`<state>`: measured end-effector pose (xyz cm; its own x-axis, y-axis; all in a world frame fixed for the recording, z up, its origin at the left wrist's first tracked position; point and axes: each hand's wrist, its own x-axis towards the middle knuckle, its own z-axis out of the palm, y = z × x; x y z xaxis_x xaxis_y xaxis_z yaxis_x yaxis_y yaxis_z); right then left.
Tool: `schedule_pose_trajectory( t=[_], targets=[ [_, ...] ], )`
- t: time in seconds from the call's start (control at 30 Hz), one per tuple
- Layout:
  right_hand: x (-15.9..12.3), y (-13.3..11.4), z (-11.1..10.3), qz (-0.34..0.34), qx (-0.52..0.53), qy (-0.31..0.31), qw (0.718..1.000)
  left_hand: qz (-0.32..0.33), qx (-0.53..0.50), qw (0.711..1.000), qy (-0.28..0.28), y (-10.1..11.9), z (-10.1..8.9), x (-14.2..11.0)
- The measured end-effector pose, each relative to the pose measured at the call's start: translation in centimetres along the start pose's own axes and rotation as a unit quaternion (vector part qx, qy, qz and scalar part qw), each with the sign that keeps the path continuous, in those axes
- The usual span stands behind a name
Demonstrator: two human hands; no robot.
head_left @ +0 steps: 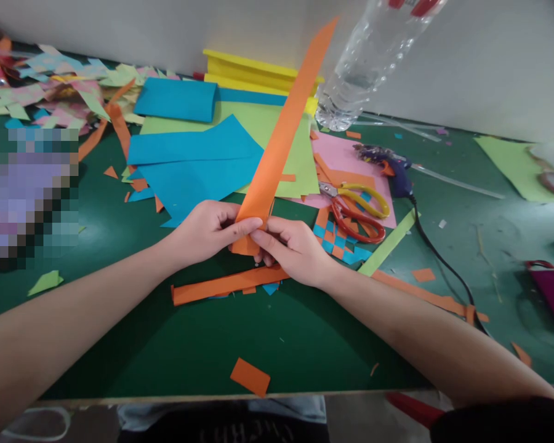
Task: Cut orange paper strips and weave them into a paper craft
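A long orange paper strip rises from between my hands, its far end pointing up toward the wall. Its near end looks folded over. My left hand pinches that end from the left, thumb lying on top. From the right, my right hand grips the same end with its thumb on the fold; some of its fingers are hidden behind the paper. Just below the hands a second, folded orange strip lies on the green table. Blue paper sheets spread out beyond my left hand.
Red and yellow-handled scissors, a glue gun with a black cord, and a woven blue-orange paper piece lie to the right. A water bottle stands by the wall. Paper scraps heap at the back left, behind a blurred-out device.
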<state>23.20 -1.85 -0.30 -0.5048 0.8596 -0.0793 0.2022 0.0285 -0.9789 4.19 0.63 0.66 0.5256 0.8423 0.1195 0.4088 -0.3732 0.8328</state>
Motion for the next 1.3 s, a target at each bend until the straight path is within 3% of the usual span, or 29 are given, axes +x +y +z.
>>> schedule_pose_trajectory(
  t=[0.17, 0.3, 0.5, 0.6, 0.9, 1.1, 1.3],
  targets=[
    [-0.09, -0.07, 0.00, 0.006, 0.008, -0.003, 1.000, -0.013, -0.012, 1.000, -0.014, -0.23, 0.11, -0.07],
    [-0.10, -0.20, -0.10, 0.011, 0.015, 0.004, 1.000, 0.005, -0.010, 1.000, 0.022, -0.36, 0.25, -0.10],
    [-0.07, -0.49, -0.17, 0.025, 0.010, -0.010, 1.000, -0.007, -0.162, 0.987, 0.000, -0.46, 0.42, -0.19],
    [-0.08, -0.52, -0.14, 0.022, 0.002, -0.020, 1.000, -0.003, -0.181, 0.984, -0.001, -0.56, 0.48, -0.25],
    [-0.10, -0.66, -0.26, 0.003, -0.018, -0.041, 0.999, 0.013, -0.122, 0.992, 0.002, -0.48, 0.31, -0.16],
    [-0.12, -0.45, -0.22, -0.015, -0.038, -0.033, 0.999, -0.010, -0.045, 0.999, 0.015, -0.10, 0.07, -0.09],
    [-0.20, -0.42, -0.29, -0.009, -0.037, -0.026, 0.999, -0.014, -0.073, 0.997, 0.021, 0.04, 0.05, -0.16]
  ],
)
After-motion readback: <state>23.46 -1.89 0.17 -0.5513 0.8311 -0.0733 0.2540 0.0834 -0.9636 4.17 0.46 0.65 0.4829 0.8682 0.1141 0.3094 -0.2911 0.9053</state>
